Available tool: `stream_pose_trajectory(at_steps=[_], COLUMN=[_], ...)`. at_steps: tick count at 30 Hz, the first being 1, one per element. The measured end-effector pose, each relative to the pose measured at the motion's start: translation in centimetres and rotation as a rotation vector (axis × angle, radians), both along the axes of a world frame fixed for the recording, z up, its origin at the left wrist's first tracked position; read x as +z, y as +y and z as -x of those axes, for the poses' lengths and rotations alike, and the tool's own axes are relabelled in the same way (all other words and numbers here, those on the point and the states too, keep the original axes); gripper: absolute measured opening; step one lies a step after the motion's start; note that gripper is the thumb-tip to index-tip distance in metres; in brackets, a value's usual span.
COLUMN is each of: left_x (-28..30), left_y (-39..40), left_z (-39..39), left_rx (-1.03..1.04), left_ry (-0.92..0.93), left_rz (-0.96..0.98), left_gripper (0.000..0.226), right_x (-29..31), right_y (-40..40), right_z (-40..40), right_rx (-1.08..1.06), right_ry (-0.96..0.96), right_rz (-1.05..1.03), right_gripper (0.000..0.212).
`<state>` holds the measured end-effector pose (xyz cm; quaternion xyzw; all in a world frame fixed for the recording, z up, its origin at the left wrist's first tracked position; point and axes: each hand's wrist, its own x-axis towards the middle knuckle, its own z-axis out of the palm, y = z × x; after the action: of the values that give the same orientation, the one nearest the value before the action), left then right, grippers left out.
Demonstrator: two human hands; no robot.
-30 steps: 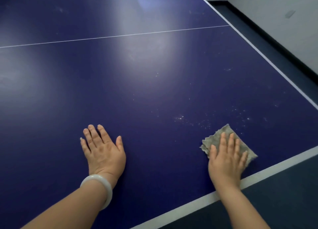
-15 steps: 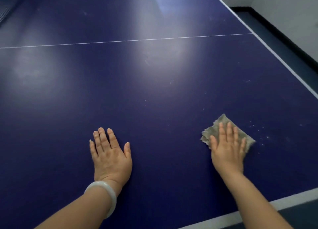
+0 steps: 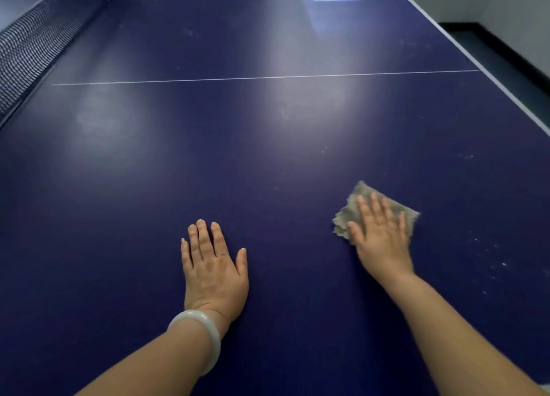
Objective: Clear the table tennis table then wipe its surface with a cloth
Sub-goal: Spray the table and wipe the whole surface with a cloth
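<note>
I see the table point(image 3: 268, 163) bare of bats, balls or other loose things on this side of the net point(image 3: 32, 44), so I judge the clearing part done and the wiping under way. My right hand point(image 3: 382, 241) lies flat on the cloth point(image 3: 398, 208), fingers straight and together, pressing it to the top rather than gripping it. The cloth sits well on the near side of the centre line point(image 3: 268, 78), toward the right edge. My left hand point(image 3: 215, 270) rests palm down on the bare top, left of the cloth and a little nearer me, fingers straight, holding nothing; a pale bangle point(image 3: 199, 333) is on that wrist. White specks point(image 3: 494, 261) lie just right of the cloth, and faint smears show around the centre line, so I reckon much of the surface is left to wipe. The half beyond the net is barely in view; I cannot tell its state.
</note>
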<state>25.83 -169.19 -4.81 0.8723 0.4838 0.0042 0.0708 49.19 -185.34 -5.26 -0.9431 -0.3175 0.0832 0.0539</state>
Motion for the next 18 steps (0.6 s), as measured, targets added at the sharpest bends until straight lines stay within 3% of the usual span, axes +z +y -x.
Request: stream_pose_trajectory(at_steps=[2,4,9,12,14,18], left_x=[-0.2,-0.4,-0.7,-0.9,-1.0,-1.0], left_y=[0.0,0.1,0.1,0.2,0.3,0.1], left_z=[0.1,0.1,0.0,0.0,0.1,0.1], left_rx=[0.0,0.002,-0.004,-0.005,-0.002,-0.004], left_ry=[-0.021,-0.031,-0.03,-0.004,0.019,0.046], left_rz=[-0.011,-0.031,-0.034,-0.037,-0.032,-0.014], left_gripper=[0.075,0.079,0.085,0.083,0.081,0.076], right_x=[0.0,-0.5,-0.8,-0.9,-1.0,-0.1], right_y=[-1.7,-2.0,2.3,5.4,6.1,3.6], right_z=[0.1,3.4,12.6,10.1,5.8,0.4], right_rx=[-0.165,-0.181,0.329,0.503,0.419,-0.124], right_ry=[-0.022,-0.095,-0.147,-0.122,-0.124,-0.028], right_rz=[-0.011,-0.044,-0.126,-0.096,-0.066,0.019], right_gripper=[0.069,0.066,0.059,0.059,0.063,0.061])
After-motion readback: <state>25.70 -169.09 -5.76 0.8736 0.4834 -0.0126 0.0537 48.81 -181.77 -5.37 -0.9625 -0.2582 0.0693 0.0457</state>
